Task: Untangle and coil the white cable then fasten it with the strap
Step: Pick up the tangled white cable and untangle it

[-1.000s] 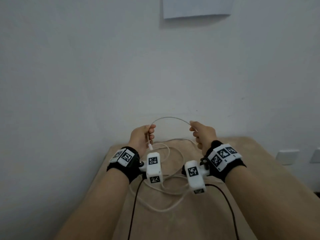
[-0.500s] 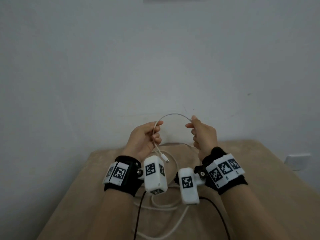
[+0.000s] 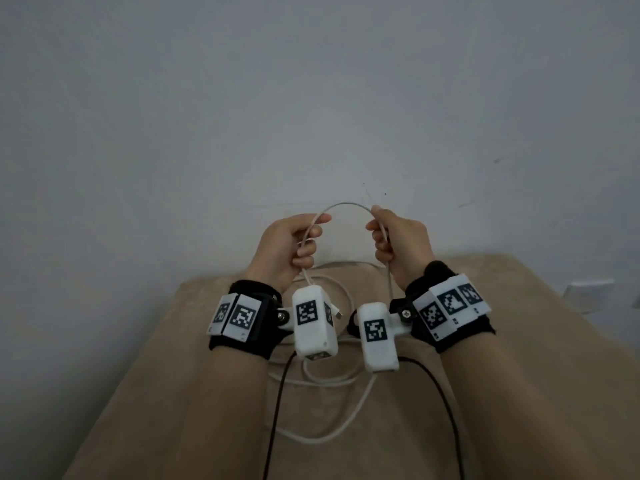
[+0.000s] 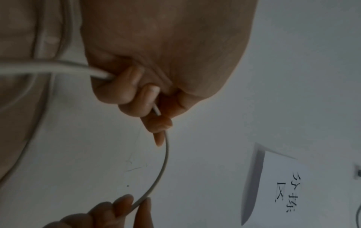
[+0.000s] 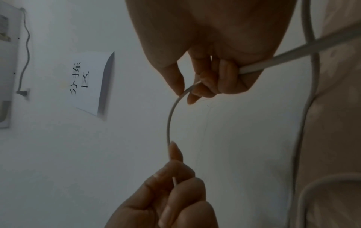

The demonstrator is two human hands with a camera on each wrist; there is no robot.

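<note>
cable (image 3: 348,206) arches between both raised hands over the far end of the tan table (image 3: 519,341). left hand (image 3: 289,249) has its fingers curled around one side, right hand (image 3: 398,244) pinches the other. loose loops lie on the table below, near the wrists.

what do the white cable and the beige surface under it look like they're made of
White cable: looks like smooth matte plastic or rubber sheathing; it bends in an even arch between the left hand and right hand without kinking.
Beige surface: seems a soft, slightly fuzzy fabric cover, non-glossy; exact textile unclear.
</note>
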